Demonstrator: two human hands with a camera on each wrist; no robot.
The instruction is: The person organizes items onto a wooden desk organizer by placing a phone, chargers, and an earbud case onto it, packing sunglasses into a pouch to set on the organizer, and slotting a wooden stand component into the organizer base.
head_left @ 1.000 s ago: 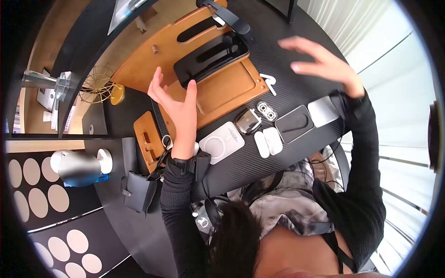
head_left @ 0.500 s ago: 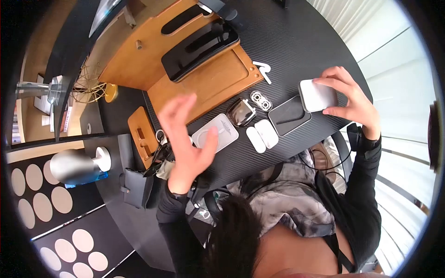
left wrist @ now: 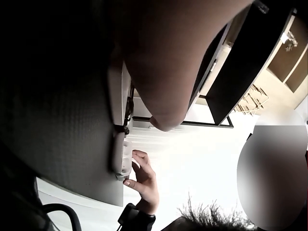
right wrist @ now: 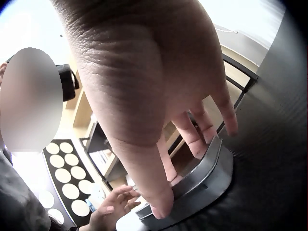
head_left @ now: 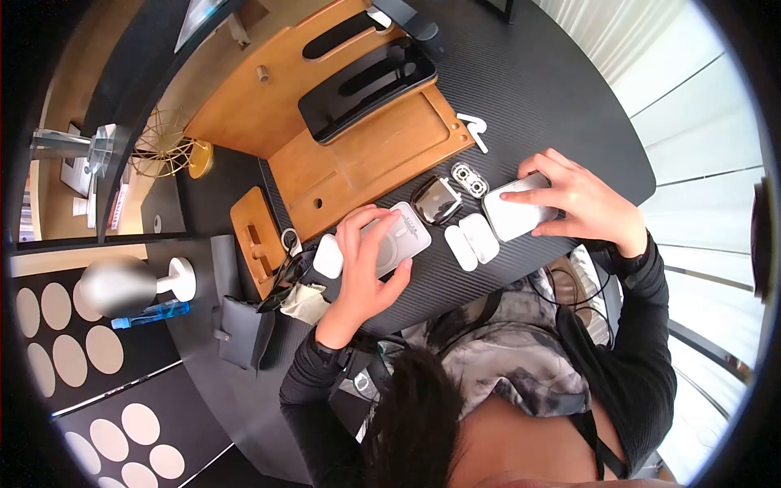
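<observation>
My right hand (head_left: 582, 203) grips a silver metal lid (head_left: 519, 210) by its edges, over the black-lined case that lay open earlier. In the right wrist view my thumb is against the near side of the rounded tin (right wrist: 207, 185), with fingertips along its far edge. Loosely bent, my left hand (head_left: 366, 268) is over a white magnetic power bank (head_left: 412, 229) and covers part of it; the left wrist view shows its thumb above the table level. Between the hands are an open white earbud case (head_left: 472, 242), a shiny dark case (head_left: 437, 201) and a small ringed piece (head_left: 469, 180).
A wooden desk stand (head_left: 374, 146) carries a black tray (head_left: 366, 89) behind the hands. White hook-shaped pieces (head_left: 474, 132) lie by its right corner. To the left are a wooden holder (head_left: 256, 240), sunglasses (head_left: 285, 272), a cloth (head_left: 305, 301), a white case (head_left: 328, 257) and a dark pouch (head_left: 242, 329).
My right hand has taken hold of the silver lid and brought it left over the black-lined case. My left hand has come down and right, over the power bank.
</observation>
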